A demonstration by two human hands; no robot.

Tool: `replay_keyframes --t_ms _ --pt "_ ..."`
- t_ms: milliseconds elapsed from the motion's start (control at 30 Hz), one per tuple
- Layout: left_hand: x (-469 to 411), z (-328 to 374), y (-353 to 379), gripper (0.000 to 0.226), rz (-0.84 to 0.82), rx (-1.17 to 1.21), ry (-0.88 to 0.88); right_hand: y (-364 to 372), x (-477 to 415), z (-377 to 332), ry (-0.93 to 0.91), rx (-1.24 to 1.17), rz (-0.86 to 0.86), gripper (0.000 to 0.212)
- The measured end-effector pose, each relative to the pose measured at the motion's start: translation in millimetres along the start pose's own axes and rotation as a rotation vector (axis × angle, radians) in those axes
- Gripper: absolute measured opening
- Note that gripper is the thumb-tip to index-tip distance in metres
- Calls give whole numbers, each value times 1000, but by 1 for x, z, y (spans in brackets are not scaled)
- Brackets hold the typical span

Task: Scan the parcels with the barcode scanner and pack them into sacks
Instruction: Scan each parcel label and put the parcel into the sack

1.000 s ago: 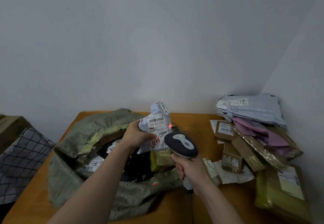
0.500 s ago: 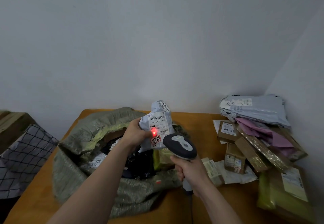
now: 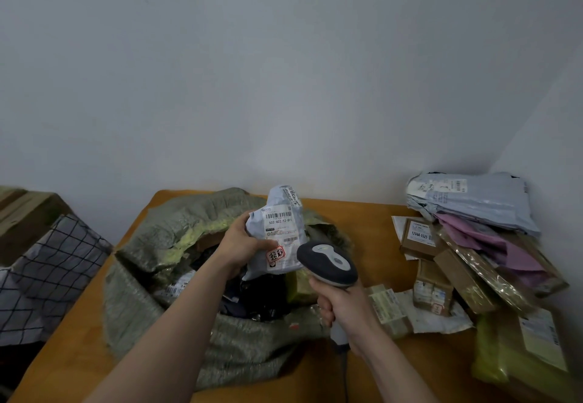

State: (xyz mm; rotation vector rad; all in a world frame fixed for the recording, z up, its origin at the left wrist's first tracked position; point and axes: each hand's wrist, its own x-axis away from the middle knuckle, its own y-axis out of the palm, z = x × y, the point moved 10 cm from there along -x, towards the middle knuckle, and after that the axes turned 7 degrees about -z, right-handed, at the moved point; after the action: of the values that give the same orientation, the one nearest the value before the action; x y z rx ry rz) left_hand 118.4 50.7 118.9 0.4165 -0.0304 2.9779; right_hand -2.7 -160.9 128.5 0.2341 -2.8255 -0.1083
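Note:
My left hand (image 3: 241, 246) grips a crumpled grey-white parcel (image 3: 279, 227) by its left edge and holds it upright above the open green sack (image 3: 176, 238). The parcel's white barcode label faces me, with a red stamped sticker near its lower edge. My right hand (image 3: 342, 306) is wrapped round the handle of a dark grey barcode scanner (image 3: 326, 262), whose head sits just right of and below the parcel. No red light shows on the label. The sack lies on the orange table (image 3: 372, 213) and holds several dark and labelled parcels.
A heap of parcels (image 3: 473, 245) fills the table's right side: grey and pink bags, brown boxes, a yellow-green packet at the front. Small labelled packets (image 3: 389, 308) lie beside my right wrist. A checked cloth (image 3: 47, 270) and a cardboard box (image 3: 22, 213) stand left of the table.
The scanner's red spot, which lit the label half a second ago, is gone. Both hands and the parcel have stayed almost where they were.

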Motion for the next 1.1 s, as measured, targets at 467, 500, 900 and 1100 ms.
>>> replay_keyframes --t_ms 467,500,900,1100 --pt "-1 -46 -31 84 186 -1129 99 28 -25 52 167 110 67 40" --pt "-2 -47 -18 76 141 -1184 169 28 -26 55 174 127 76 42" --pt "-28 -133 4 58 -126 -1265 39 -3 -1 102 302 74 295 40" --pt "-22 -83 31 53 88 -1126 168 -52 30 117 333 -74 447 33"
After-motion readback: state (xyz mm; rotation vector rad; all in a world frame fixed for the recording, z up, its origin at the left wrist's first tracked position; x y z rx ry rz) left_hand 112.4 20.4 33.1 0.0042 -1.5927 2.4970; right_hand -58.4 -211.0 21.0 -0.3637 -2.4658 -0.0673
